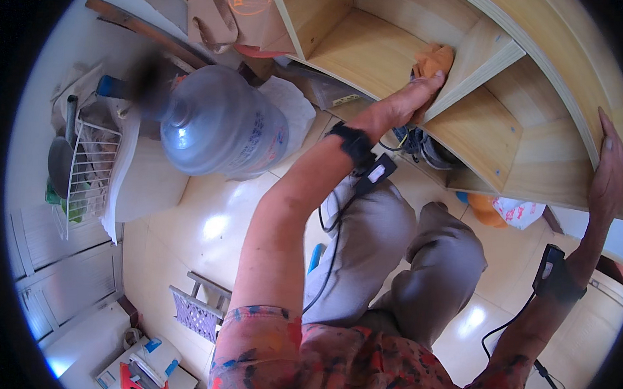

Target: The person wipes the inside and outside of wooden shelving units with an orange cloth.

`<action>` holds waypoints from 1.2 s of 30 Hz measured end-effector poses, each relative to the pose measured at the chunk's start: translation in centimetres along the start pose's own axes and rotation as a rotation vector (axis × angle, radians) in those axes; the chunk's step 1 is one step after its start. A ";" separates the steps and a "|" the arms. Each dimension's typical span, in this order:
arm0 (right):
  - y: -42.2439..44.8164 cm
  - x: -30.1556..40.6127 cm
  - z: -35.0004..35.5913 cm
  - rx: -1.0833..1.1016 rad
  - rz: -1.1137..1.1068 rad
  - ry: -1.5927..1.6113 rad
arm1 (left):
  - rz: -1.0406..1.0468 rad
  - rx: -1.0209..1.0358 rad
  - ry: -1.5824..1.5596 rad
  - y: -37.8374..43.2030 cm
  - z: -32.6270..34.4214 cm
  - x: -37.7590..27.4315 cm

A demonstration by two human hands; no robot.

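My left hand (415, 95) reaches into a compartment of a light wooden shelf unit (373, 47). It holds a crumpled orange cloth (433, 60) beside the upright divider (480, 79). To the right, my right hand (608, 169) rests flat along the unit's outer board (585, 96), fingers pointing away from me. It grips nothing that I can see. A second bare compartment (478, 128) opens between the divider and that board. Dark wristbands with cables sit on both forearms.
A large clear-blue water bottle (226, 124) stands left of my arm, near a white wire rack (93, 176). Cables (421, 147) and bags (516, 212) lie under the shelf unit. A folding stool (199, 306) and a white box (151, 364) are lower left. A paper bag (240, 17) is behind.
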State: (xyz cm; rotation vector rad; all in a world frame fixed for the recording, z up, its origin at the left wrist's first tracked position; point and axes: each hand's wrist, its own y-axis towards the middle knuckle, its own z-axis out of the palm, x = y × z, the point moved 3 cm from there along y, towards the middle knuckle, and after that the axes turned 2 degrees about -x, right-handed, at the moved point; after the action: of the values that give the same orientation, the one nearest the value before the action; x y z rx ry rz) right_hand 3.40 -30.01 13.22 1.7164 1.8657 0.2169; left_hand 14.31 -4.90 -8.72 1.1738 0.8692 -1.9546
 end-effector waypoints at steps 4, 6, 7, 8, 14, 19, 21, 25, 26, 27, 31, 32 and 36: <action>0.0 0.4 0.3 0.032 0.154 0.016 | 0.010 0.018 0.133 -3.6 0.2 -2.9; 0.0 -0.3 0.3 0.013 0.100 0.014 | 0.052 0.010 0.158 -4.4 1.1 -5.6; 0.1 -0.2 0.3 0.011 0.095 0.013 | 0.069 0.004 0.155 -4.8 1.6 -6.6; 0.2 0.1 0.3 0.009 0.089 0.012 | 0.139 -0.002 0.165 -5.6 2.2 -7.7; 0.3 0.3 -0.1 0.027 0.127 0.053 | 0.501 -0.007 0.242 -6.5 3.2 -9.1; 0.0 -0.3 0.1 0.062 0.168 0.066 | 0.437 0.100 0.349 -5.3 1.7 -9.7; 0.4 0.4 -0.5 0.043 0.154 0.067 | 0.426 0.091 0.413 -2.8 1.0 -10.4; 0.4 0.2 -0.2 0.065 0.199 0.079 | 0.120 -0.227 0.110 1.1 -2.9 -6.8; 1.1 1.3 -0.2 0.037 0.153 0.093 | 0.406 -0.478 0.092 6.3 -7.9 -3.1; 0.2 0.4 -0.1 0.047 0.154 0.049 | 0.275 -0.528 -0.182 5.2 -7.2 -3.1; 0.1 -0.9 0.4 0.084 0.154 -0.077 | 0.490 -0.793 0.413 2.3 -11.9 -4.6; -0.3 -1.4 0.6 0.072 0.118 -0.118 | 0.607 -0.825 0.680 1.1 -11.5 -5.8; -0.2 -0.8 0.3 0.060 0.151 -0.039 | 0.527 -0.621 1.327 3.2 -14.1 -5.5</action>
State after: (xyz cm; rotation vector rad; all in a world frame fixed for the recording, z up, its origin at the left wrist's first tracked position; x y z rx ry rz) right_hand 3.37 -30.88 13.10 1.8907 1.7317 0.1873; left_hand 25.30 6.05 -9.51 1.9559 1.4174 -0.2324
